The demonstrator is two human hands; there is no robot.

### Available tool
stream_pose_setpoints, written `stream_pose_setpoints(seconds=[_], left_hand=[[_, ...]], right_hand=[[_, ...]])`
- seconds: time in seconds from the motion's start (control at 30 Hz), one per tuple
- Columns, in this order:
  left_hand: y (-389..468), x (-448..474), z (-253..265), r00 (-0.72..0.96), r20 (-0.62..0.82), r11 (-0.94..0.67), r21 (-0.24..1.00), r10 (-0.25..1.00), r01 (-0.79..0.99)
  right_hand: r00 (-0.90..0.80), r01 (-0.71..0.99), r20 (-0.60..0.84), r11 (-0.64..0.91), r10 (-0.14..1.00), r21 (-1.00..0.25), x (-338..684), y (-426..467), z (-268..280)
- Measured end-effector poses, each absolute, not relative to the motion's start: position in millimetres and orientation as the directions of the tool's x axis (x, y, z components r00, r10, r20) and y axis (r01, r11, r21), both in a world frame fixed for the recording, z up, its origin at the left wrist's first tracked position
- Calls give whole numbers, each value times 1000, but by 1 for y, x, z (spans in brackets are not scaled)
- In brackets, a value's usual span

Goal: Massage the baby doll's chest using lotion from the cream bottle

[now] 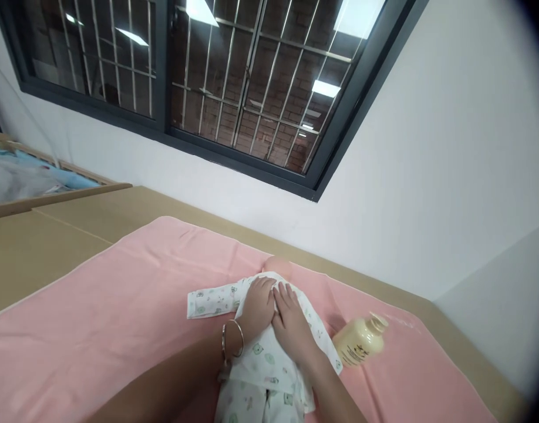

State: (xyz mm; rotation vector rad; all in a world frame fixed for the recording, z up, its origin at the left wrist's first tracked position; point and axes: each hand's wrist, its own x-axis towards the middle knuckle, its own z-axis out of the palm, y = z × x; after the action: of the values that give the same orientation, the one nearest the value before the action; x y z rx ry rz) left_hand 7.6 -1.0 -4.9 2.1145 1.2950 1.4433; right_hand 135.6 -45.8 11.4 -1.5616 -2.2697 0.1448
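On its back or front, I cannot tell which, a baby-sized figure lies in a white printed long-sleeved top [260, 355] and matching trousers [243, 402]. Only the rounded crown of its head [278, 267] shows above the collar. My left hand [258, 305], with a silver bangle at the wrist, rests flat on the upper body. Beside it my right hand [291, 323] lies flat on the same cloth, fingers stretched out. The two hands touch or nearly touch. One sleeve [212, 301] stretches out to the left.
A pale yellow pump bottle [360, 341] leans or stands to the right of the figure. Underneath is a pink sheet [132, 294] on a tan surface [71, 229]. A wooden-edged bin [84, 194] with plastic-wrapped things is at left. Behind are a white wall and barred window [164, 70].
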Motion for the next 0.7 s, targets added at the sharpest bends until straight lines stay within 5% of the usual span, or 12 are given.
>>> stream_pose_setpoints(seconds=[0.13,0.3,0.47,0.7], left_hand=[[-5,6,-12,35,595,-526,678,803,514],[-12,2,-20,29,613,-529,656,790,538],[-10,0,-28,38,638,-561,645,769,519],[-12,0,-26,0,582,-522,729,813,444]], right_hand=[[-259,919,232,313,937,-238,125,-69,23],[-112,918,206,180,972,-353,138,-53,18],[-182,892,248,266,952,-367,152,-23,8],[-260,906,360,355,896,-231,132,-49,1]])
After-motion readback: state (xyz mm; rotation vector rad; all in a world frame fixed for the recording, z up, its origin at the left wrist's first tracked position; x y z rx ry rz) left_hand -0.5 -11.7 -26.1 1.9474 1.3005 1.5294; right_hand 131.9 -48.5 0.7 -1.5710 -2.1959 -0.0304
